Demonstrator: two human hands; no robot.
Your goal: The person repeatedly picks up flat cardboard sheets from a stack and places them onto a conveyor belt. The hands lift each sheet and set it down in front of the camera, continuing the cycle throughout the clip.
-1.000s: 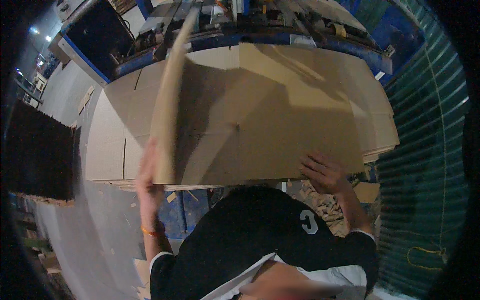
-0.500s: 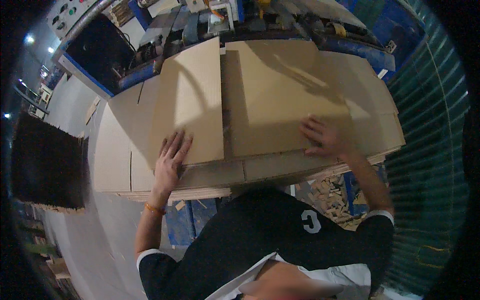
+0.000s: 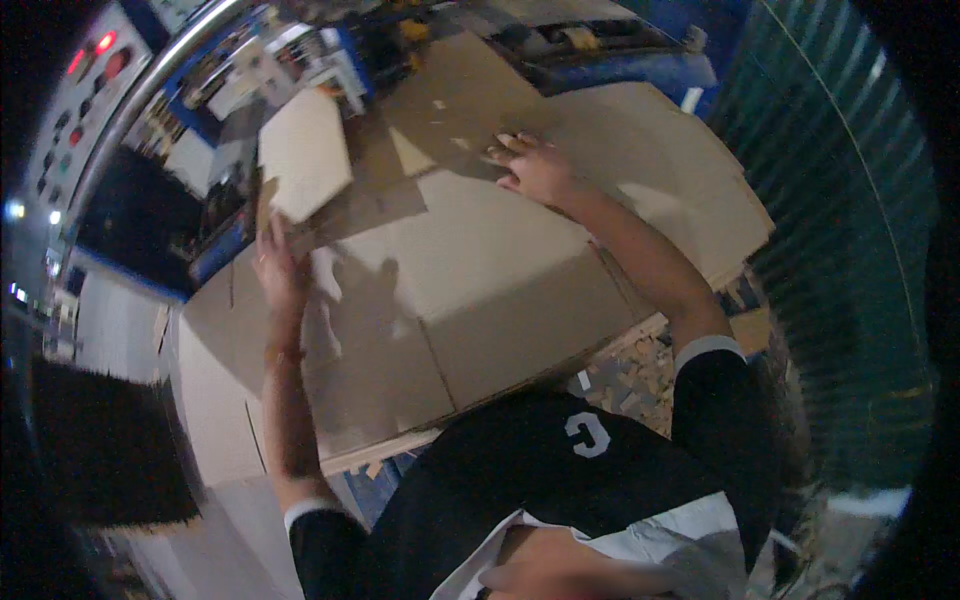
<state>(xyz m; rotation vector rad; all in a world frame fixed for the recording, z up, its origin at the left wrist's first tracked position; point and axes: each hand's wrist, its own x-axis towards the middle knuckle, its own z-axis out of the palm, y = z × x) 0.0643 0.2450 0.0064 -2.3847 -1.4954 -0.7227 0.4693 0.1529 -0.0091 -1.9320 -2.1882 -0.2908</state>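
A cut cardboard sheet [image 3: 455, 85] lies aslant with its far part under the machine, over a stack of cardboard blanks [image 3: 500, 270]. Its pale left panel [image 3: 305, 150] is tilted up above the stack. My left hand [image 3: 283, 262] is at the near corner of that panel, fingers closed around the edge and partly hidden. My right hand [image 3: 535, 168] reaches forward over the right part of the sheet, palm down with fingers spread. Shadows fall on the stack below.
The blue-framed machine [image 3: 620, 70] stands along the far side of the stack. A control panel [image 3: 90, 110] with lit red buttons is at far left. Dark bristly material [image 3: 110, 440] hangs at left; a green corrugated wall [image 3: 840, 220] runs along the right. Cardboard scraps [image 3: 640, 380] lie below.
Both hands have moved forward, pushing the sheet away toward the machine and turning it leftward. The left panel has tilted up, and more of the stack beneath shows. The view has turned left.
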